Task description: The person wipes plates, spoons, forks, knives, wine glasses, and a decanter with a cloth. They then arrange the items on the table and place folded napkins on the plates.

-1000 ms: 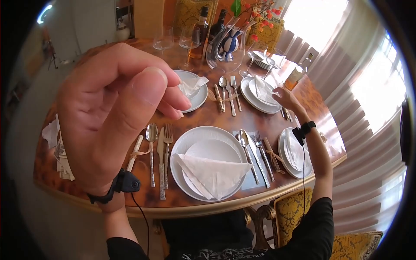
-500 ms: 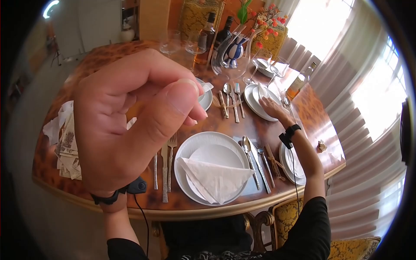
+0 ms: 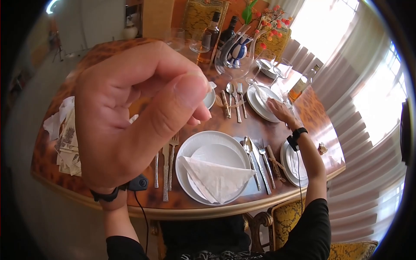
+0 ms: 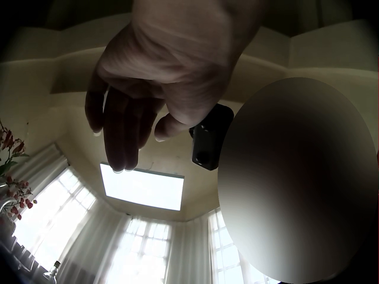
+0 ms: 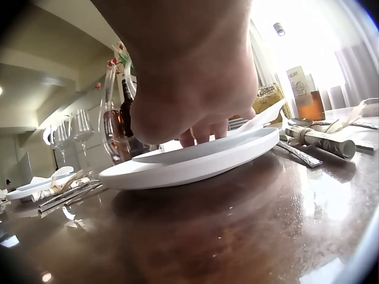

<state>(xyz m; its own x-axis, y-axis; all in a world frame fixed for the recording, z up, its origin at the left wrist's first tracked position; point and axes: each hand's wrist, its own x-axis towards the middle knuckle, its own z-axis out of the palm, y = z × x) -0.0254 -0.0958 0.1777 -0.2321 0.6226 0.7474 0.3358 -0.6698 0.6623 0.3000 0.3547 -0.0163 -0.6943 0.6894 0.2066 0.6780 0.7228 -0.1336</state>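
My left hand [image 3: 134,117] is raised close before the head camera, fingers loosely curled, thumb tip near the forefinger, nothing visible in its grasp. In the left wrist view its fingers hang down, and a black boxy device [image 4: 212,139] shows beside the thumb. Across the table, my right hand [image 3: 284,113] rests at the near right side of a stack of white plates [image 3: 258,109]. From the right wrist view, its fingers [image 5: 204,131] reach over the rim of the plates [image 5: 189,171], fingertips hidden behind it. A white folded napkin [image 5: 266,116] lies on that stack.
Nearest me is another plate setting [image 3: 185,182] with a folded napkin [image 3: 216,177] and cutlery on both sides. Behind stand a glass decanter [image 3: 225,67], bottles [image 3: 210,41] and stemmed glasses. Printed papers [image 3: 68,147] lie at left. A third plate stack [image 3: 286,167] sits at right.
My left hand has shifted rightward in the head view. The right hand has swept over the far plates with straightened fingers, then back slightly to their right side. The head view has tilted a little.
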